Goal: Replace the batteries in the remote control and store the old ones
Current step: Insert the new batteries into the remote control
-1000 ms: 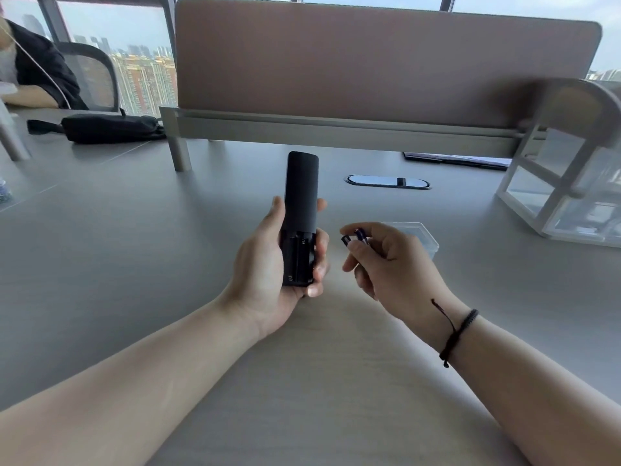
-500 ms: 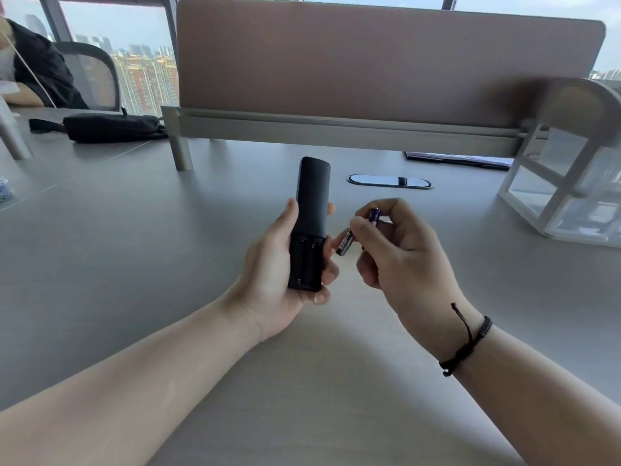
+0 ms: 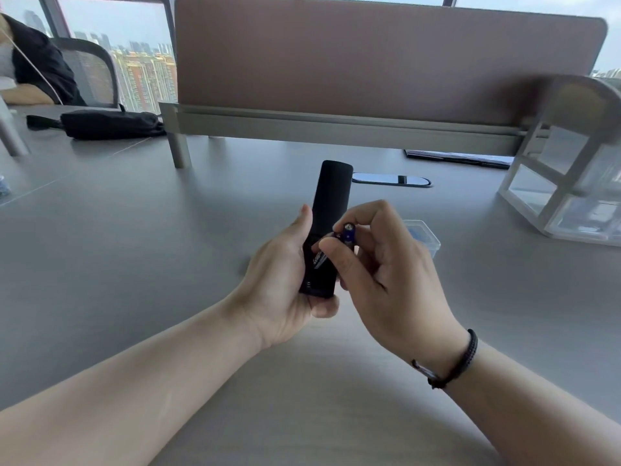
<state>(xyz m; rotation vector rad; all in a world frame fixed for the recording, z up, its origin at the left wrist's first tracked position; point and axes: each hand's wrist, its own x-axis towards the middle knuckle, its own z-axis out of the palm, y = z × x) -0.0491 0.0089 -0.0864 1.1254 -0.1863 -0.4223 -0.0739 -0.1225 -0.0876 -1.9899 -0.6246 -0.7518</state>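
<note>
My left hand (image 3: 282,284) grips a long black remote control (image 3: 331,203), back side up, with its open battery compartment at the near end. My right hand (image 3: 386,274) pinches blue batteries (image 3: 347,232) between thumb and fingers. One battery's lower end with white lettering dips into the compartment. My right fingers hide most of the compartment. A small clear plastic box (image 3: 425,235) sits on the table just behind my right hand.
The grey table (image 3: 134,247) carries a clear drawer organiser (image 3: 568,196) at right, a black cable grommet (image 3: 391,179), a dark folder (image 3: 460,159) under the brown divider panel (image 3: 369,62), and a black pouch (image 3: 111,124) at far left. A seated person (image 3: 30,68) is at the top left.
My right hand has moved left from beside the remote until it is over the compartment, bringing the batteries down onto it. My left hand has kept the remote nearly still.
</note>
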